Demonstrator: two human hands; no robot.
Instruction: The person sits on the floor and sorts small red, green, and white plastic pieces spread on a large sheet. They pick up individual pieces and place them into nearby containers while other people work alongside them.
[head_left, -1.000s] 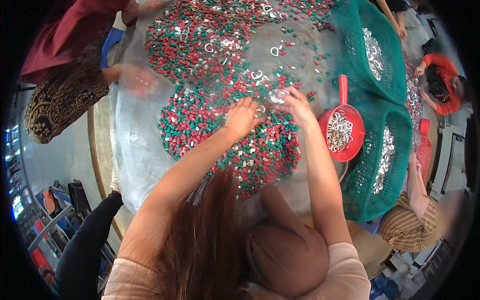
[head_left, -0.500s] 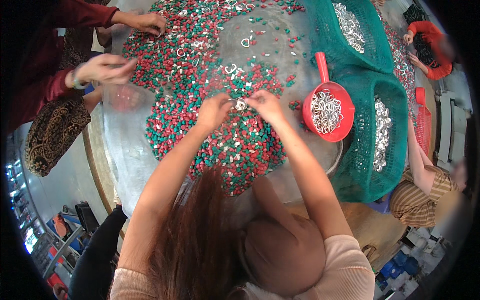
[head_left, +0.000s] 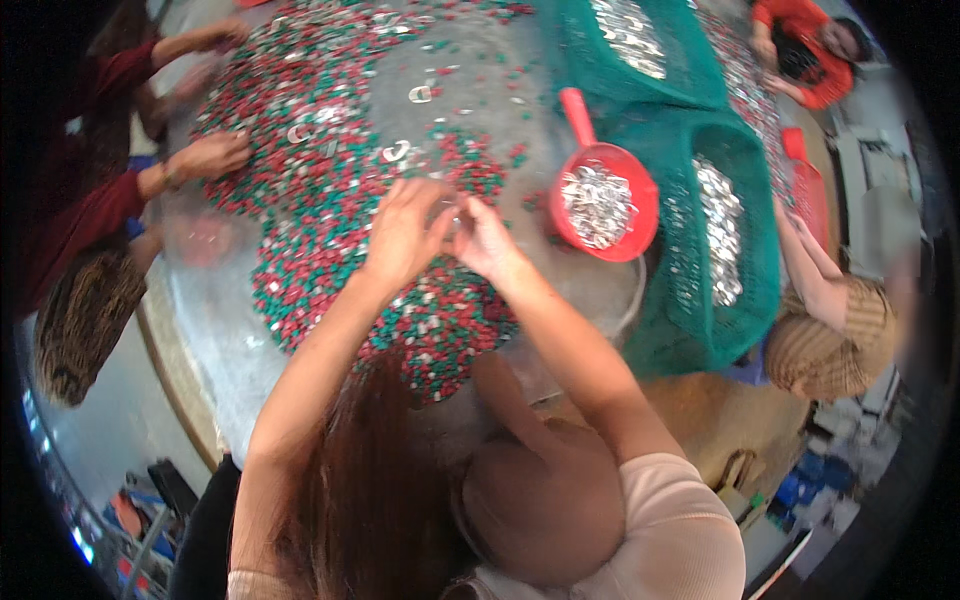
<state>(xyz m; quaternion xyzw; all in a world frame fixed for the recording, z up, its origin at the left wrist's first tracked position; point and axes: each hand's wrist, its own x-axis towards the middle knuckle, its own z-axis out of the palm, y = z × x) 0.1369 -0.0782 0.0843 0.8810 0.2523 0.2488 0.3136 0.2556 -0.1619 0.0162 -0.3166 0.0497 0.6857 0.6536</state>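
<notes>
Left hand [head_left: 405,225]: held over the heap, palm side down, fingers bent and angled toward the other hand; whether the tips pinch anything, I cannot tell.
Right hand [head_left: 482,240]: comes in from the other side, fingers curled inward, tips close against those of the left; whether they are clamped on something is too blurred to tell.
Gap between the hands: very narrow, the fingertips almost meeting or touching; blur and the fingers themselves hide what may be there.
Chips [head_left: 400,325]: small red, green and white pieces, spread in a thick heap under both hands and onward to the far left of the table.
Loose metal ring [head_left: 396,151]: lies on the chips just beyond the left hand's fingers.
Second ring [head_left: 420,94]: farther off, on the barer middle of the table.
Red scoop [head_left: 646,190]: to the right of the right hand, its handle pointing away from the person, its bowl filled with silvery metal pieces [head_left: 598,205].
Near green basket [head_left: 755,235]: beside the scoop, with a long pile of metal pieces inside.
Far green basket [head_left: 700,70]: beyond the near one, also holding metal pieces.
Table [head_left: 215,320]: grey surface under it all, with a bare strip along the left.
Co-worker at left: maroon sleeve [head_left: 105,210], one hand [head_left: 210,156] at the edge of the chips.
Right edge: one person in orange [head_left: 825,85], another in a striped top [head_left: 850,335].
</notes>
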